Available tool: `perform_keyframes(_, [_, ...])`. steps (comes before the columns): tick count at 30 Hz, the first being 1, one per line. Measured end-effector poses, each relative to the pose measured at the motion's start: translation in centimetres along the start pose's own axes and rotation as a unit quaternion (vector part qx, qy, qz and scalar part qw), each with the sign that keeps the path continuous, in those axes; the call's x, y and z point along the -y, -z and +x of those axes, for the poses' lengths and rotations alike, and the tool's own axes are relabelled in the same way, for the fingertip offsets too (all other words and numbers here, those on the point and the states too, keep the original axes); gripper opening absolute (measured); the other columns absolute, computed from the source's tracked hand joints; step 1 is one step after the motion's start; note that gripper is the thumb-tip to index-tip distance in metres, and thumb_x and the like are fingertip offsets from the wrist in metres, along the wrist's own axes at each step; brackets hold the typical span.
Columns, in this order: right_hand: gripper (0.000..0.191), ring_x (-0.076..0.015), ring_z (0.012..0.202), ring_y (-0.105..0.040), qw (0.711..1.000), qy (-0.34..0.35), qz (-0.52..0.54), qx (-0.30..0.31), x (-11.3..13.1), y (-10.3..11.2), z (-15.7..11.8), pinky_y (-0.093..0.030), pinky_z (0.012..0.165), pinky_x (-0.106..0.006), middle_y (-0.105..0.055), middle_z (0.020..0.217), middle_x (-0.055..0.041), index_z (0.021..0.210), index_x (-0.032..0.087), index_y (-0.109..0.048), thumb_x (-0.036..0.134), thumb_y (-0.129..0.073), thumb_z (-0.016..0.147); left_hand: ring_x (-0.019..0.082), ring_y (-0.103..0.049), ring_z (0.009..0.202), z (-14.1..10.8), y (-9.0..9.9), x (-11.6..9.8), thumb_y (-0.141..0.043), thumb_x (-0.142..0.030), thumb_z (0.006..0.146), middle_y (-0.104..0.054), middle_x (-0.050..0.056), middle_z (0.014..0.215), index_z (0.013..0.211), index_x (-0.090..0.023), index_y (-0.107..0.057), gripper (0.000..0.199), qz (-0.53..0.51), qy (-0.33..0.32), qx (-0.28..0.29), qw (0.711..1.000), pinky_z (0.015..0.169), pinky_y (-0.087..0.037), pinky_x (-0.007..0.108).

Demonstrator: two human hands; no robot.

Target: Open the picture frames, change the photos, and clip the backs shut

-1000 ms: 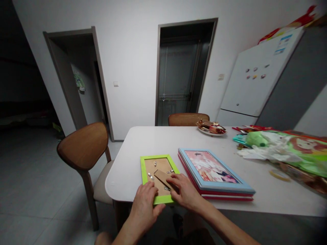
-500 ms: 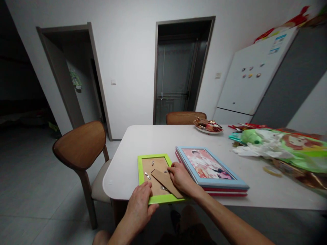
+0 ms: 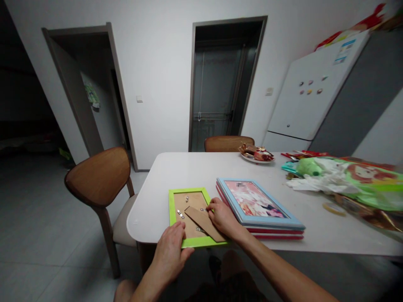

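Observation:
A lime-green picture frame point(image 3: 171, 209) lies back side up at the table's front edge, its brown backing board point(image 3: 185, 226) showing. Across the board slants a brown easel stand point(image 3: 204, 223), with small metal clips point(image 3: 180, 214) around it. My left hand point(image 3: 171, 247) grips the frame's near left corner, fingers on top and thumb at the near edge. At the right side, my right hand point(image 3: 223, 217) has its fingers bent and pressed together at a metal clip, which they partly cover. Just right of it rests a blue picture frame point(image 3: 273, 225) on a stack of frames.
The white table point(image 3: 185, 167) carries a plate point(image 3: 256, 160) of wrapped items at the back. Green bags and crumpled tissue point(image 3: 327, 180) are heaped on the right, near a tape roll point(image 3: 334, 209). Wooden chairs point(image 3: 99, 176) stand left and behind.
The view has tilted slightly, so everything sits a little differently in the picture. Both hands keep their places on the green frame, with no clear movement of the clips or stand.

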State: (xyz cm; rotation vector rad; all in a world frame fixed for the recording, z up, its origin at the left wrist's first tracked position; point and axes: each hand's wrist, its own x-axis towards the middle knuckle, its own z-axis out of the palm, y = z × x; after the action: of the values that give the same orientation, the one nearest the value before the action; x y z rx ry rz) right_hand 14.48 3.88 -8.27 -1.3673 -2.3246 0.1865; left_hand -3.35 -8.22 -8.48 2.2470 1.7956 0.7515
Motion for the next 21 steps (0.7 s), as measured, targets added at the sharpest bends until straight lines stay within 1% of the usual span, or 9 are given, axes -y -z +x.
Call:
perform_keyframes(3, [0.029,-0.0151,0.082,-0.052,1.0,0.012,-0.002,-0.005,0.3,0.3,-0.7,-0.037,0.078,-0.025,-0.055,0.087,-0.0095,0.082,0.012,-0.066,0.016,-0.037,0.077,0.023,-0.043,0.111,0.0,-0.1,0.0,-0.06,-0.02,0.066,-0.051,0.013,0.117,0.107,-0.011,-0.05,0.043,-0.005,-0.003,0.003,1.0,0.095,-0.033,0.038])
perform_keyframes(5, [0.028,-0.018,0.091,-0.049,0.999,0.025,-0.008,-0.034,0.8,0.5,-1.5,-0.035,0.083,-0.029,-0.055,0.095,-0.0107,0.088,0.013,-0.065,0.019,-0.039,0.077,0.023,-0.043,0.111,0.0,-0.2,0.1,-0.06,-0.02,0.066,-0.051,0.012,0.116,0.108,-0.012,-0.049,0.044,-0.007,-0.002,0.003,1.0,0.095,-0.033,0.038])
perform_keyframes(7, [0.026,-0.0199,0.098,-0.046,0.997,0.057,0.007,-0.055,1.4,0.7,-2.4,-0.034,0.086,-0.033,-0.053,0.103,-0.0102,0.091,0.017,-0.064,0.021,-0.043,0.075,0.022,-0.043,0.111,0.0,-0.2,0.2,-0.06,-0.02,0.066,-0.052,0.011,0.116,0.107,-0.015,-0.048,0.043,-0.008,-0.001,0.004,1.0,0.095,-0.034,0.038])
perform_keyframes(10, [0.027,-0.0201,0.098,-0.047,0.993,0.098,0.059,-0.036,2.1,0.8,-3.5,-0.036,0.085,-0.034,-0.054,0.105,-0.009,0.093,0.02,-0.062,0.021,-0.051,0.069,0.022,-0.043,0.111,0.0,0.2,-0.1,-0.059,-0.02,0.066,-0.051,0.01,0.116,0.099,-0.017,-0.051,0.034,-0.002,-0.002,0.01,1.0,0.094,-0.033,0.039])
perform_keyframes(12, [0.036,-0.0203,0.096,-0.049,0.992,0.085,0.087,-0.017,2.3,0.8,-3.7,-0.037,0.085,-0.034,-0.056,0.103,-0.0097,0.099,0.018,-0.059,0.018,-0.053,0.063,0.024,-0.042,0.111,0.2,0.5,-0.7,-0.059,-0.02,0.065,-0.051,0.01,0.116,0.092,-0.018,-0.053,0.028,0.011,-0.003,0.021,1.0,0.095,-0.031,0.042])
perform_keyframes(14, [0.042,-0.0201,0.096,-0.05,0.992,0.064,0.11,-0.002,2.3,0.7,-3.7,-0.038,0.085,-0.034,-0.057,0.102,-0.0101,0.102,0.016,-0.058,0.014,-0.053,0.06,0.026,-0.041,0.112,0.7,0.6,-1.4,-0.06,-0.024,0.065,-0.049,0.01,0.117,0.09,-0.02,-0.053,0.027,0.027,-0.003,0.036,0.999,0.095,-0.028,0.047])
perform_keyframes(16, [0.042,-0.02,0.095,-0.051,0.99,0.057,0.127,0.008,2.3,0.7,-3.5,-0.038,0.085,-0.033,-0.058,0.102,-0.0101,0.1,0.015,-0.058,0.012,-0.051,0.058,0.029,-0.037,0.115,1.2,0.4,-2.2,-0.062,-0.029,0.063,-0.046,0.01,0.121,0.097,-0.022,-0.052,0.036,0.046,0.001,0.049,0.998,0.094,-0.023,0.053])
perform_keyframes(18, [0.042,-0.02,0.095,-0.052,0.989,0.052,0.136,0.004,2.3,0.7,-3.3,-0.039,0.085,-0.033,-0.059,0.101,-0.0102,0.099,0.015,-0.059,0.012,-0.05,0.058,0.032,-0.032,0.118,1.8,0.2,-2.7,-0.063,-0.033,0.061,-0.041,0.011,0.126,0.103,-0.025,-0.05,0.045,0.062,0.003,0.061,0.996,0.094,-0.018,0.057])
perform_keyframes(21, [0.043,-0.0198,0.093,-0.053,0.989,0.045,0.142,-0.001,2.4,0.8,-3.4,-0.039,0.085,-0.033,-0.06,0.1,-0.0101,0.099,0.014,-0.059,0.011,-0.05,0.057,0.032,-0.029,0.12,2.3,-0.2,-3.0,-0.063,-0.033,0.061,-0.036,0.012,0.13,0.106,-0.026,-0.049,0.048,0.066,-0.001,0.077,0.995,0.094,-0.017,0.057])
